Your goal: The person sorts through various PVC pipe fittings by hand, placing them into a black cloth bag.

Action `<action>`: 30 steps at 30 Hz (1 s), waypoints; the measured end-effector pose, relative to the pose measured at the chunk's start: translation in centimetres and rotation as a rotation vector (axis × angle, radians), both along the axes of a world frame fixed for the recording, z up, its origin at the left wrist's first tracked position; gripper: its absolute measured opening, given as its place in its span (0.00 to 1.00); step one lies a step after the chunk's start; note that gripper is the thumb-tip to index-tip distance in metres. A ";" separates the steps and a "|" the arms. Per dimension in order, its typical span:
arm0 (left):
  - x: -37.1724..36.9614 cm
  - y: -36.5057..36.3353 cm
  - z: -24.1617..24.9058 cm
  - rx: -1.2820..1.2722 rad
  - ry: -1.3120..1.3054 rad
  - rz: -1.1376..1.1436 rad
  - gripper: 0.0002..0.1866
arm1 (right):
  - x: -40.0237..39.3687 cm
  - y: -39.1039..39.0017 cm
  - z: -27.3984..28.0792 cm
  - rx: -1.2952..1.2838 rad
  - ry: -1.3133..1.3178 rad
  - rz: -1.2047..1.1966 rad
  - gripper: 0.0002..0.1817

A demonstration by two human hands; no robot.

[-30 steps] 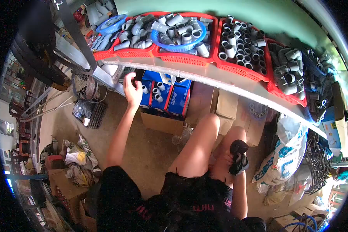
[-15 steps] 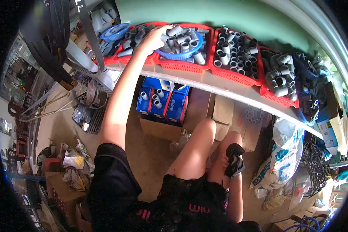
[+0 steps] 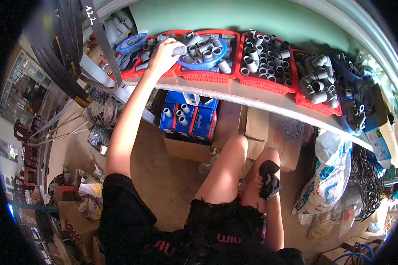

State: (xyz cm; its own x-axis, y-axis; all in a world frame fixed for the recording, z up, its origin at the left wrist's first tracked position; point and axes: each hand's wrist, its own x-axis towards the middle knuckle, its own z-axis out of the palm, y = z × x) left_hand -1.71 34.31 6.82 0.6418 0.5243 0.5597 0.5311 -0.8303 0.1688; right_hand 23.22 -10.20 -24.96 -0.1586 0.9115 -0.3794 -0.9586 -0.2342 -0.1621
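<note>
My left hand (image 3: 164,57) is closed on a short grey pipe fitting (image 3: 179,51) at the left rim of a round blue basket (image 3: 203,66). Loose grey pipe fittings (image 3: 203,47) are heaped in that basket, which rests on a red basket (image 3: 208,77) of more fittings. Lower down, my right hand (image 3: 260,180) lies by my right knee, its fingers closed round a crumpled black cloth-like thing (image 3: 269,170). Part of that hand is hidden behind the black material.
More red baskets of fittings (image 3: 267,86) line the shelf (image 3: 225,93). Underneath stand blue boxes (image 3: 188,121) with fittings on top, and cardboard boxes (image 3: 255,123). A white sack (image 3: 325,181) is at the right. Black belts (image 3: 64,53) hang at the upper left.
My left hand has drawn back left and down from the heap, and a grey pipe fitting now shows in its fingers. My right hand stays by the knee. The view has shifted slightly.
</note>
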 end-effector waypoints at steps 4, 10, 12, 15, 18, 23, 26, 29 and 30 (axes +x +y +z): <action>-0.1 -0.5 0.0 -0.003 -0.085 -0.035 0.14 | 1.2 -1.3 -5.4 -0.067 -0.254 -0.022 0.14; -0.1 -0.8 -0.2 0.001 -0.243 -0.046 0.14 | 0.2 -0.7 -3.9 0.049 -0.160 -0.045 0.13; 0.3 -2.9 0.4 -0.073 -0.446 -0.034 0.13 | -1.4 0.1 2.1 -0.065 -0.265 -0.153 0.17; 1.2 -7.0 0.0 -0.485 -0.863 -0.289 0.14 | -4.2 1.6 12.2 -0.074 -0.583 -0.336 0.24; 2.6 -14.9 0.7 -0.834 -0.866 -0.376 0.15 | -5.5 3.7 21.0 0.203 -0.939 -0.491 0.28; 5.8 -25.6 0.7 -0.872 -0.693 -0.399 0.15 | -5.7 8.8 30.6 0.719 -1.854 -0.888 0.31; 7.2 -28.8 -1.0 -0.616 -0.763 -0.497 0.13 | -6.5 9.3 29.0 0.555 -1.764 -0.900 0.18; 7.0 -28.6 -2.5 -0.522 -0.551 -0.490 0.11 | -7.8 9.2 26.9 0.175 -1.241 -0.843 0.08; 6.9 -28.6 -2.5 -0.533 -0.533 -0.494 0.11 | -6.9 9.4 25.0 0.292 -1.258 -0.685 0.09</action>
State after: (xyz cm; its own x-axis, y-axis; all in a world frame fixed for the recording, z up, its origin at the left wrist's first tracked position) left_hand 5.22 5.68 4.28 0.5876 0.5324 0.6093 -0.1246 -0.6845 0.7183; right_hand 16.35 -0.82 0.00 0.6181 0.7382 0.2703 -0.0597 0.3870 -0.9201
